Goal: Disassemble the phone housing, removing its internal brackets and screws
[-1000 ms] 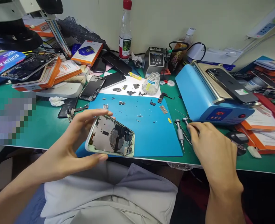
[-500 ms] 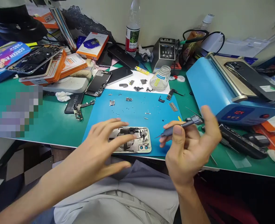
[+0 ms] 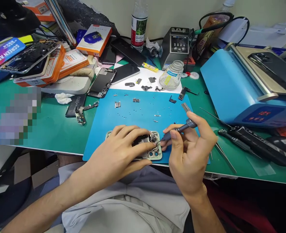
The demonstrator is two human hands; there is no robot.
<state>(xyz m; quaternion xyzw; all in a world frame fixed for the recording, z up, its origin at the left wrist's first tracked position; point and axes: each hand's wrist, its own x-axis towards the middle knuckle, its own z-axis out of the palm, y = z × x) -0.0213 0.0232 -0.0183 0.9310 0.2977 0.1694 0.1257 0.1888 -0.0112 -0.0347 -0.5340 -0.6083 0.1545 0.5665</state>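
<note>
An opened phone housing (image 3: 160,149) with a pale green rim lies on the blue mat (image 3: 101,118), camera holes at its right end. My left hand (image 3: 118,150) lies across it, fingers over the top and thumb along the near edge, hiding most of its left half. My right hand (image 3: 190,153) grips a slim grey screwdriver (image 3: 179,129) between thumb and fingers. The driver slants down to the left, its tip at the parts near the housing's right end; whether it touches a screw I cannot tell. Tiny screws and small metal brackets (image 3: 117,104) are scattered beyond the housing.
At the right stand a blue heating machine (image 3: 220,84) and, before it, a black tool (image 3: 261,145) and tweezers (image 3: 224,155). A glass jar (image 3: 170,77), a bottle (image 3: 138,32) and a soldering station (image 3: 178,45) are behind the mat. Boxes (image 3: 94,38) and a phone screen (image 3: 101,82) crowd the left.
My left hand has come down onto the phone housing. My right hand has brought the screwdriver tip over the housing's right end. The whole view has shifted slightly.
</note>
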